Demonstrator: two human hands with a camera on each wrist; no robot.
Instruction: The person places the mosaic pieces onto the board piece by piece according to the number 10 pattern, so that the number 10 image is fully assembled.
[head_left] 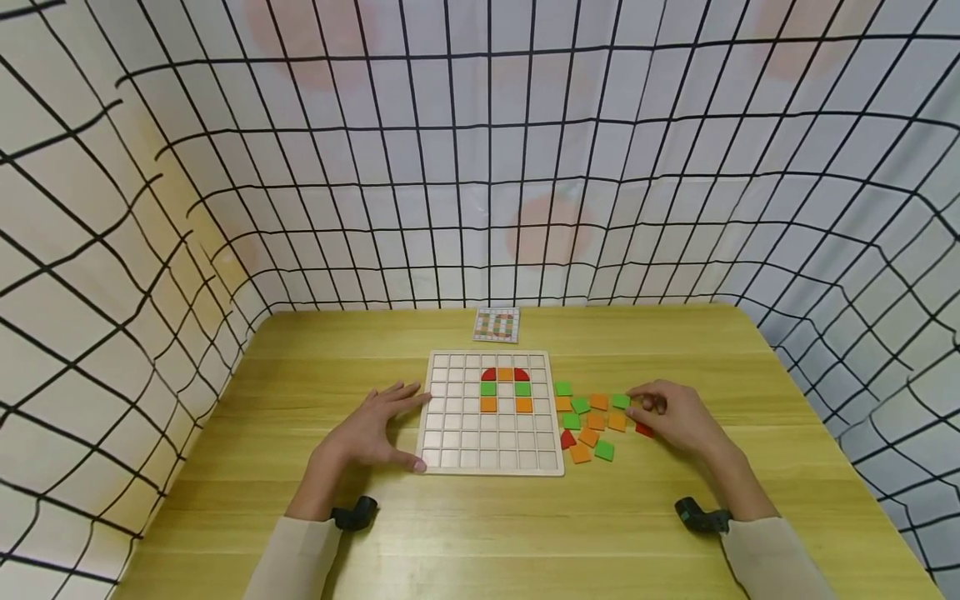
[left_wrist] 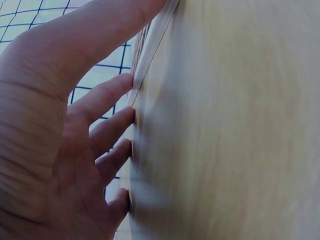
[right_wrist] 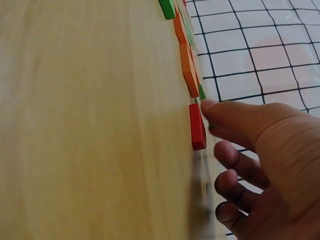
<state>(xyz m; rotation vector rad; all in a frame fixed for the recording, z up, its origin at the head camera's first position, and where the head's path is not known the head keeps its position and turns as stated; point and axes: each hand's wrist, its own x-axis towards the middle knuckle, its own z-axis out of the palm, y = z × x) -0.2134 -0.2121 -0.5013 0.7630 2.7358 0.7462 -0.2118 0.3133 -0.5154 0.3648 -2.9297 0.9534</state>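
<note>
A pale gridded board (head_left: 453, 437) lies mid-table, with red, orange and green tiles set in an arch in its upper right part. My left hand (head_left: 366, 431) rests at its left side, fingers spread; index finger and thumb touch that edge and the lower left corner. Beside the board's right edge lie several loose tiles. At their far right, my right hand (head_left: 681, 419) pinches the edge of a green tile (head_left: 620, 401) between thumb and index finger. A red tile (right_wrist: 198, 127) lies under that hand, partly hidden in the head view.
A small pattern card (head_left: 496, 325) with a coloured grid lies behind the board. Loose orange tiles (head_left: 597, 402) and green ones sit close together, some touching. Black-lined white cloth (head_left: 465, 150) walls the table's back and sides. Each wrist wears a black camera (head_left: 355, 513).
</note>
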